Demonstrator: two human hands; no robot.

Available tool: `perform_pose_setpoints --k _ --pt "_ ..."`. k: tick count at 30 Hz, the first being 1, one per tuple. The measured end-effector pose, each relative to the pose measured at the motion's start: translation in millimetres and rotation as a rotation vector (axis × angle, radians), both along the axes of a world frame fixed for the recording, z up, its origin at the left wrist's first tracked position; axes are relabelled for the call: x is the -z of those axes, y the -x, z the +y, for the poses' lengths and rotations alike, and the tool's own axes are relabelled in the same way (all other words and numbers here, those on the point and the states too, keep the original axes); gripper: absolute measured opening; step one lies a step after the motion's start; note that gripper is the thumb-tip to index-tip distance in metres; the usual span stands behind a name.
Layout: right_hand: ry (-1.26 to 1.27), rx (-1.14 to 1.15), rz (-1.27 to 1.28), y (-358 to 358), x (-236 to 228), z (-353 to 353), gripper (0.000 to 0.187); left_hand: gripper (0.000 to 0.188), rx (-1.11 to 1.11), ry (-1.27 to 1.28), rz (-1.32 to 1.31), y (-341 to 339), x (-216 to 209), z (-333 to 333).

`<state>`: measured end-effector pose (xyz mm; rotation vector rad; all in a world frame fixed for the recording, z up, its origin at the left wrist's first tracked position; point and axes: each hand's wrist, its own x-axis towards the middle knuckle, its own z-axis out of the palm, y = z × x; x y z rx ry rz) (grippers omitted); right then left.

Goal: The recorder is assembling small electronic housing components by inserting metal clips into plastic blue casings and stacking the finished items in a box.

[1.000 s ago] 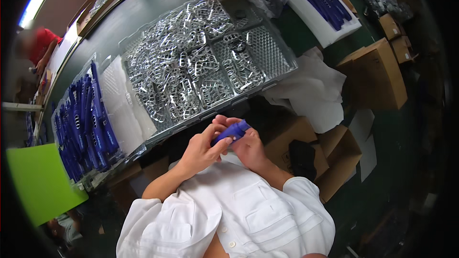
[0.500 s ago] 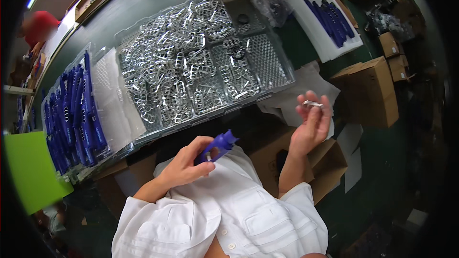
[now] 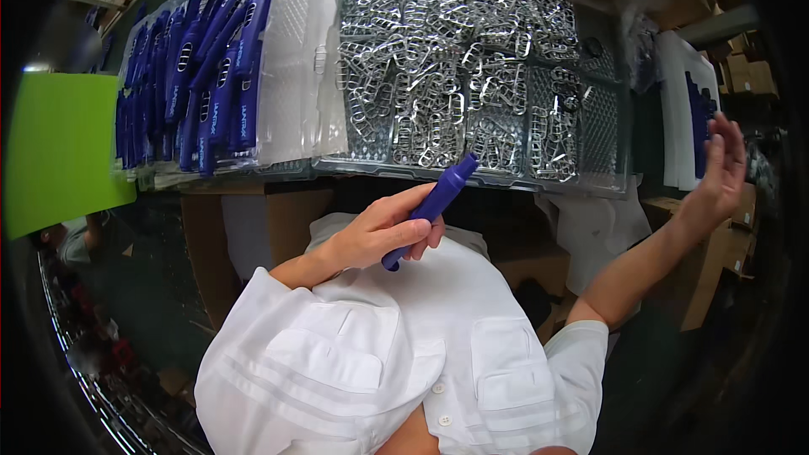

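Note:
My left hand point(image 3: 392, 232) is closed round a blue plastic tube point(image 3: 444, 194), held aslant in front of my white shirt with its narrower end pointing up and right. My right hand point(image 3: 720, 168) is raised at the far right with fingers stretched up, and I see nothing in it. It is nearest a white foam tray point(image 3: 674, 109) with blue tubes point(image 3: 699, 118) in it. Before me lies a clear compartment tray point(image 3: 605, 135) full of small shiny slotted metal pieces point(image 3: 438, 67). More slotted blue tubes point(image 3: 198, 67) are heaped in a clear tray to its left.
A white sheet point(image 3: 295, 59) lies between the heaped tubes and the metal pieces. A bright green board point(image 3: 63, 147) stands at the far left. Cardboard boxes point(image 3: 291, 219) sit below the table edge, with a clear plastic bag point(image 3: 640, 42) at the back right.
The view has swung, so the trays appear farther right. My right hand has moved outward to the right; the small metal piece it held no longer shows. My left hand has turned the blue tube.

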<state>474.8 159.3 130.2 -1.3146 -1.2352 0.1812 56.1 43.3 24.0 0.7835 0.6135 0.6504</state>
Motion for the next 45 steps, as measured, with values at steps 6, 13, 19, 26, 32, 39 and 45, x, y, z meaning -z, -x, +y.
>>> perform_pose_setpoints --k 6,13,19,26,32,39,45 --pt "0.37 -0.522 -0.27 190 100 -16 0.021 0.06 -0.223 -0.019 0.203 41 3 -11" --pt "0.382 -0.498 -0.85 231 126 -6 0.019 0.058 -0.339 -0.179 0.324 77 6 -16" --pt "0.308 -0.372 -0.701 232 104 -26 0.015 0.064 -0.393 -0.028 0.004 87 19 -2" --pt "0.27 -0.699 -0.027 245 85 -80 0.019 0.056 -0.295 0.041 -0.26 65 12 21" --pt "0.284 -0.699 0.171 247 79 -99 0.018 0.043 -0.254 0.075 -0.217 50 13 19" --pt "0.294 -0.639 0.18 243 73 -95 0.015 0.055 -0.207 0.166 -0.213 48 19 7" --pt "0.343 -0.8 -0.154 253 59 -89 0.024 0.056 -0.198 0.206 -0.217 47 26 -1"
